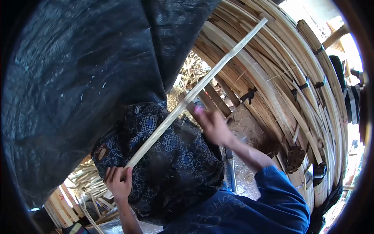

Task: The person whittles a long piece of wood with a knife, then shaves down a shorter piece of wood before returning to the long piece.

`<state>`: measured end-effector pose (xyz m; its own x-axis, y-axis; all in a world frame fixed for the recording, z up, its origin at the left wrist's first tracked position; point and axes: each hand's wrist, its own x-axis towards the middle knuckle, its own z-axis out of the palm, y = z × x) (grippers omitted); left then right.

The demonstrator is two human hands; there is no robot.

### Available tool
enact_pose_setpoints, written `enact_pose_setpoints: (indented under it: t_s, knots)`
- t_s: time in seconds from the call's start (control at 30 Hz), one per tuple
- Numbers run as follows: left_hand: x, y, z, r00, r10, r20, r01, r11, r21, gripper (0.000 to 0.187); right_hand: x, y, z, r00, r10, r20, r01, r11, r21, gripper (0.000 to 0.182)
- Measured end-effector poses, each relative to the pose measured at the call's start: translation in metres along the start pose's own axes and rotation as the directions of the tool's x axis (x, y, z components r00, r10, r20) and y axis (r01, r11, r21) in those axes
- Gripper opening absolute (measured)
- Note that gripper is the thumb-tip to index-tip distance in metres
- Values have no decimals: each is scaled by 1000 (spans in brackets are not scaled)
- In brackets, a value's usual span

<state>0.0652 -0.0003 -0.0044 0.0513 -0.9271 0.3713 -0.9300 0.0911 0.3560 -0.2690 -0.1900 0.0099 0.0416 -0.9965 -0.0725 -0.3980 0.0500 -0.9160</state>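
A long pale strip of split wood or bamboo [171, 117] runs diagonally from the lower left to the upper right, across a dark blue patterned cloth [171, 156] on the lap. My left hand [119, 182] is closed round its lower end. Near the middle of the strip, my right hand [212, 124] is closed on a flat dark tool [191, 108], which touches or nearly touches the strip. Motion blurs this hand, and the tool's exact kind cannot be made out.
Bundled wooden strips [288, 85] curve along the right side. A black plastic sheet [85, 78] hangs at the left and top. Below the right forearm lies a metal tool [231, 171]. Shavings [191, 70] and cut sticks [91, 181] lie behind the lap and lower left.
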Motion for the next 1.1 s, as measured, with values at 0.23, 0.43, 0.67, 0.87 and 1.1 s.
enact_pose_setpoints:
  t_s: [0.23, 0.43, 0.67, 0.87, 1.1]
  knots:
    - [-2, -1, 2, 999, -23, -28, 23, 1000, 5, 29, 23, -3, -14, 1000, 18, -17, -20, 991, -129, 54]
    - [-2, -1, 0, 1000, -5, -27, 5, 1000, 15, 29, 44, -7, -42, 990, 140, -37, -143, 985, -97, 53]
    - [-3, -1, -2, 1000, -28, -11, 27, 1000, -12, 29, 25, -22, -33, 983, 181, -23, -181, 983, -1, 55]
    - [-2, 3, -5, 997, -78, 20, 78, 996, -37, 24, -32, -15, 25, 979, 68, 191, -41, 989, -144, 54]
    - [-1, 4, -2, 999, -51, -14, 51, 999, -19, 27, -38, 0, 34, 982, -36, 187, 62, 989, -133, 44]
